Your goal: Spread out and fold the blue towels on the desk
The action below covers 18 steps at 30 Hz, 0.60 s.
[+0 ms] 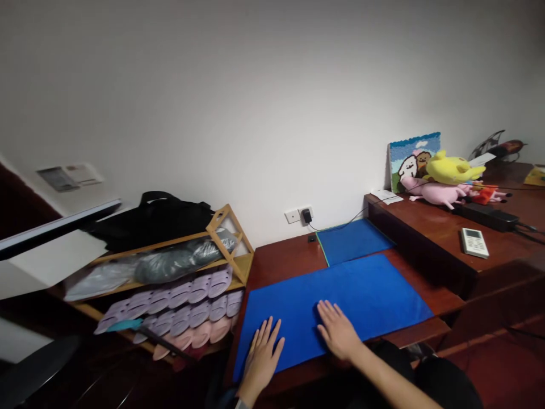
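A blue cloth [361, 289] is spread out on the dark red wooden desk [279, 258]. On its left front part lies my left hand [261, 355], palm down with the fingers stretched apart. My right hand [338, 332] rests flat near the middle of the cloth's front edge, fingers extended. Neither hand holds anything. Behind the spread cloth, against the wall, is a second blue cloth [355, 241] with a green edge on its left side.
On the raised right section are plush toys [438, 190], a picture panel [415, 159], a remote control [474, 243] and a black power adapter [489, 217]. A charger [306, 215] sits in the wall socket. To the left stands a wooden rack [242, 267] with several slippers [200, 288] and a black bag [162, 218].
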{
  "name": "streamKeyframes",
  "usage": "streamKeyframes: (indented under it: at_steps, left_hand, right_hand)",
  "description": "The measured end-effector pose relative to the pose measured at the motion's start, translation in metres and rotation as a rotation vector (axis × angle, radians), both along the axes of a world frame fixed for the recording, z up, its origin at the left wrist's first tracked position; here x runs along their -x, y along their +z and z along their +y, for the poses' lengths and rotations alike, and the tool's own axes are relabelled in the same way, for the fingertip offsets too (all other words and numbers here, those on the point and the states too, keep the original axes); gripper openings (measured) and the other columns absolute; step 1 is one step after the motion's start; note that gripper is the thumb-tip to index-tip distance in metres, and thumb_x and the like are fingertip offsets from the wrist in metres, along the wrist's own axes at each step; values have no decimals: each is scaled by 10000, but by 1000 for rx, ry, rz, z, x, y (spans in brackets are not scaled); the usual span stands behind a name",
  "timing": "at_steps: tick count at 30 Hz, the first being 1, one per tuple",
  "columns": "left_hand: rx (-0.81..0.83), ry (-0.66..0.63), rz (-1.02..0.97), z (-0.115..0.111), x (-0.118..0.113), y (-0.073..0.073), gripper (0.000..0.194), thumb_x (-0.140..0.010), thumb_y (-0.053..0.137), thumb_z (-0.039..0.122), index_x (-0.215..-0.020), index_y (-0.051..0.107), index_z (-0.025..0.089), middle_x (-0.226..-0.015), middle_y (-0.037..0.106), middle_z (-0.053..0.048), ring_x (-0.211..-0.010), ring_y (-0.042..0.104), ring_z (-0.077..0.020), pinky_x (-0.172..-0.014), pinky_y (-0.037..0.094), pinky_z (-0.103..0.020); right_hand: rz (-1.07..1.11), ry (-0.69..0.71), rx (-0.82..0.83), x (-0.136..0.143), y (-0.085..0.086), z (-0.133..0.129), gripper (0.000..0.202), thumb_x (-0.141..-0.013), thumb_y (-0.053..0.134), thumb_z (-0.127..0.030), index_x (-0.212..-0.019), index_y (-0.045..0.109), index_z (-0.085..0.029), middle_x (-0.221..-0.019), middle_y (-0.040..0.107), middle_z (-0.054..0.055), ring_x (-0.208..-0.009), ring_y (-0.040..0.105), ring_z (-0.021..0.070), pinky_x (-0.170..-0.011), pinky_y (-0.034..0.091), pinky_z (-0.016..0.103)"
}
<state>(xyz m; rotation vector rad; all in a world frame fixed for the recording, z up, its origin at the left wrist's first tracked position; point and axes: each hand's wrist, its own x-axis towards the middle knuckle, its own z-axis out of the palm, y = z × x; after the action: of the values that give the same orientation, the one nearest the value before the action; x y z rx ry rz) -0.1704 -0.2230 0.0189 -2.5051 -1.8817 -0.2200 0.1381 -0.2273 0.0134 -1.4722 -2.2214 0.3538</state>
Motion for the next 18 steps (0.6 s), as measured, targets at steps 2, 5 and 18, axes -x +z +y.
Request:
streamKeyframes:
  at_steps: [2,5,18]
  left_hand:
    - [24,28,24,-9,7,-2,574,-1048,333,543,-1586,347,344,-1677,293,-21,-1541,271,-262,-1252,255,-525]
    - [34,77,45,-17,23,-7,602,-1030,342,597,-1587,329,369,-1678,278,-8,-1547,247,-272,-1252,244,-537]
    - [-107,106,51,-21,53,-18,600,-1003,422,566,-1569,367,373,-1643,366,-3,-1520,330,-283,-1232,279,-547]
  right_hand:
    - [0,41,34,35,-4,-6,655,-1051,234,-533,-1604,288,-185,-1656,282,63,-1543,249,239,-1279,211,457]
    - [-30,32,50,39,-16,-6,679,-1041,226,-571,-1601,300,-194,-1656,276,68,-1545,244,254,-1277,203,482]
    - [-250,-435,14,-279,-67,-17,719,-954,220,-521,-1503,511,-159,-1603,422,88,-1510,337,292,-1215,302,505]
